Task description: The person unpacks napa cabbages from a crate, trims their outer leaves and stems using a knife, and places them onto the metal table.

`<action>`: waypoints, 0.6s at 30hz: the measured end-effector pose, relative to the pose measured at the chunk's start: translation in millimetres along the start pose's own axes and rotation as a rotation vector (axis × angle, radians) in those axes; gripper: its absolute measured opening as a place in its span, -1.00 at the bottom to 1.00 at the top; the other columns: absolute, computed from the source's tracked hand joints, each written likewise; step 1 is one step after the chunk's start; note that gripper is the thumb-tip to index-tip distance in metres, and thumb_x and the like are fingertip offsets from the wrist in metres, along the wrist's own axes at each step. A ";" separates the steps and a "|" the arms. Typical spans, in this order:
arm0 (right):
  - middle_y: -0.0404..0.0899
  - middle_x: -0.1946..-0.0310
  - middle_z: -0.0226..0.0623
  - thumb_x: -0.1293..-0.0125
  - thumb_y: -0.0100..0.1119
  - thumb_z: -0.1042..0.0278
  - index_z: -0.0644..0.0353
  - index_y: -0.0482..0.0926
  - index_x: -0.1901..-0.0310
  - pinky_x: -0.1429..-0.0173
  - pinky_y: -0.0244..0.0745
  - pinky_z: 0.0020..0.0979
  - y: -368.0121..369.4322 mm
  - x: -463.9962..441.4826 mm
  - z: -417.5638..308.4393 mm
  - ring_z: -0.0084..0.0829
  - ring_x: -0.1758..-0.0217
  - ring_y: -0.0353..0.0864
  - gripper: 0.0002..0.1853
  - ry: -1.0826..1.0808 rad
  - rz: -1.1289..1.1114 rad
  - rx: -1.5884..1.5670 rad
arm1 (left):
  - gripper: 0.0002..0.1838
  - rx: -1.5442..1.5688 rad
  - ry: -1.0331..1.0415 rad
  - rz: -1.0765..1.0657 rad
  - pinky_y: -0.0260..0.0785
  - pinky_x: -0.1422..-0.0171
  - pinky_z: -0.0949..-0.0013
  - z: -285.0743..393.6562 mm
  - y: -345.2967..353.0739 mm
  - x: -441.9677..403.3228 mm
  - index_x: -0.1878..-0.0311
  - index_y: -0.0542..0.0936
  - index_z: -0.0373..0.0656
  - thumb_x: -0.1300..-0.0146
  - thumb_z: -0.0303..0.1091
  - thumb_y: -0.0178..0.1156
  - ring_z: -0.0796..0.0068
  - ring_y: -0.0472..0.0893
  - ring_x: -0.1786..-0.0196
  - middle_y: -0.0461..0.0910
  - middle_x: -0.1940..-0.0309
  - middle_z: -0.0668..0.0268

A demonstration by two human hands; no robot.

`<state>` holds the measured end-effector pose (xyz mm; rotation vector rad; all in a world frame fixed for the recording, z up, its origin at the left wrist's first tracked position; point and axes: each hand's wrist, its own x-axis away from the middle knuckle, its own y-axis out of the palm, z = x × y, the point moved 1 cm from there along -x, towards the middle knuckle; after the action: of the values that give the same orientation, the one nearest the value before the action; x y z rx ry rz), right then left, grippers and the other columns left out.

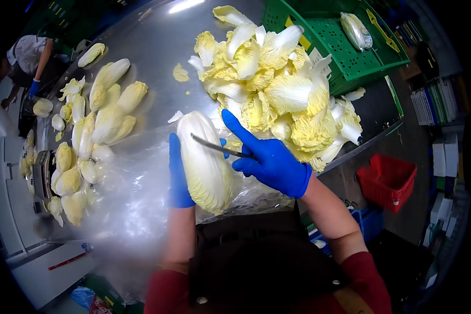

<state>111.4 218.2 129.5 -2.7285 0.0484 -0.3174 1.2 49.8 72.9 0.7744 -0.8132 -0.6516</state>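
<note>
A napa cabbage (203, 162), pale with yellow-green leaf tips, is held up in front of my body. My left hand (179, 178), in a blue glove, wraps it from the left and beneath, with fingertips showing at its right side. My right hand (277, 162), also gloved in blue, grips a knife (220, 147) with the index finger stretched out. The knife's blade lies across the upper front of the cabbage; whether it cuts in cannot be made out. Right beyond my hands rises a heap of loose cabbage leaves (272, 83).
Several whole cabbages (110, 115) lie on the metal table (159, 47) at left. Clear plastic film (125, 193) covers the near side. A green crate (345, 68) holding a wrapped cabbage (356, 31) stands at back right. A red basket (387, 180) sits lower right. A co-worker (29, 55) stands far left.
</note>
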 end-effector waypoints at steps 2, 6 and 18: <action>0.49 0.60 -0.19 -0.32 0.18 0.18 -0.15 -0.20 -0.53 0.30 0.45 -0.30 1.1 0.0 3.6 -0.27 0.57 0.50 -0.10 -0.054 -0.038 0.106 | -0.15 0.028 -0.068 0.053 0.53 -0.03 -0.01 -3.0 0.0 5.2 -0.40 0.24 -0.19 -0.36 0.38 -0.30 -0.05 0.62 0.03 0.52 -0.06 -0.14; 0.47 0.64 -0.15 -0.33 0.17 0.10 -0.13 -0.27 -0.53 0.32 0.45 -0.27 1.5 -0.5 0.6 -0.21 0.60 0.48 -0.08 0.011 -0.108 0.223 | -0.14 -0.191 -0.148 0.114 0.53 -0.04 0.02 -8.7 -7.2 8.4 -0.40 0.25 -0.11 -0.33 0.43 -0.32 0.01 0.61 -0.01 0.53 -0.07 -0.06; 0.59 0.55 -0.08 -0.36 0.03 -0.17 0.03 0.31 -0.37 0.29 0.49 -0.27 -4.3 -3.6 -0.7 -0.29 0.51 0.62 -0.35 0.018 0.022 -0.270 | -0.27 -0.163 -0.204 0.195 0.53 0.06 0.20 -25.0 -4.0 16.9 -0.35 0.31 -0.14 -0.41 0.29 -0.24 0.23 0.63 0.12 0.57 0.02 0.05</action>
<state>107.7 222.2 131.0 -2.9897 0.1345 -0.3516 29.9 43.5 64.9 0.4785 -0.9950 -0.6193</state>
